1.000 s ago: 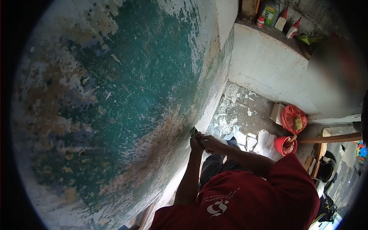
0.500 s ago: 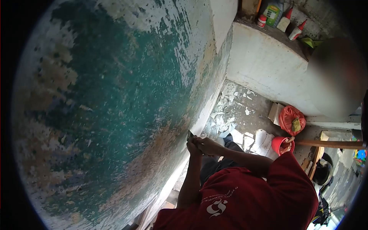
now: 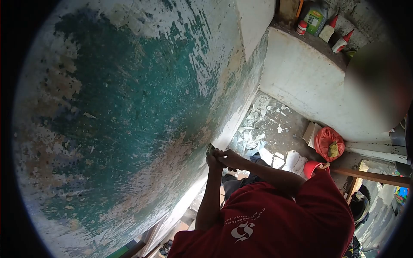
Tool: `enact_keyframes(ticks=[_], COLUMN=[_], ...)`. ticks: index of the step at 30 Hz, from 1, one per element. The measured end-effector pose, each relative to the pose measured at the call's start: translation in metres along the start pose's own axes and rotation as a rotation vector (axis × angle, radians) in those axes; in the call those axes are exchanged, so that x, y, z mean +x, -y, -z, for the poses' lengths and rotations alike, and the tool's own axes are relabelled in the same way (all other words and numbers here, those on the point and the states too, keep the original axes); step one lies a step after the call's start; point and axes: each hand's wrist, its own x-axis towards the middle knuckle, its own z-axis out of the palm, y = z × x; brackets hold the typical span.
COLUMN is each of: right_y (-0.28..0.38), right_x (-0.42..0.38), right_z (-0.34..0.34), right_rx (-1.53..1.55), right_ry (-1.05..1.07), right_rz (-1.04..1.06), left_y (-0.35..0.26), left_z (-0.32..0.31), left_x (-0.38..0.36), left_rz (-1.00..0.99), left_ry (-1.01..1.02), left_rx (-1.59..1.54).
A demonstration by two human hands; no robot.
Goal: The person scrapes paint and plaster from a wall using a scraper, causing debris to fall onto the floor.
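Observation:
Both my hands are closed together around a small scraper whose dark flat blade [image 3: 209, 148] pokes out toward the wall. My left hand [image 3: 213, 161] sits nearest the wall, its fingers wrapped about the tool. Pressed against it from the right is my right hand [image 3: 229, 159], also gripping the scraper; the handle is mostly hidden by the fingers. The blade's tip overlaps the lower part of the wall [image 3: 142, 99], where green paint is worn through to patches of white and tan.
Paint flakes [image 3: 254, 129] litter the floor beside my feet. A red bucket [image 3: 310, 169] and a red plastic bag [image 3: 328, 142] stand right of me, near a wooden bar [image 3: 365, 175]. Glue bottles [image 3: 342, 42] and a grey jug [image 3: 315, 19] line a ledge [image 3: 309, 45].
My hands and the scraper have shifted slightly left and up along the wall. The view has tilted a little, so the ledge and bag sit further right or lower.

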Motion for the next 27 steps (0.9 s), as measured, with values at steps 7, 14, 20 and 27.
enact_keyframes(ticks=[7,14,20,27], right_y=[-0.007,-0.028,-0.005,-0.025], right_x=[0.0,0.004,-0.001,0.021], right_z=[-0.01,-0.021,-0.017,-0.019], right_rx=[-0.016,-0.064,-0.128,-0.08], right_ry=[-0.006,-0.018,0.015,0.02], right_rz=[-0.02,0.122,0.017,-0.069], left_y=[0.003,-0.001,-0.004,-0.008], left_z=[-0.008,-0.005,0.027,0.03], left_x=[-0.012,-0.013,0.014,0.01], left_rz=[-0.088,-0.051,0.072,0.137], left_ry=[-0.044,-0.099,-0.011,0.107], left_rx=[0.042,0.054,0.093,0.163])
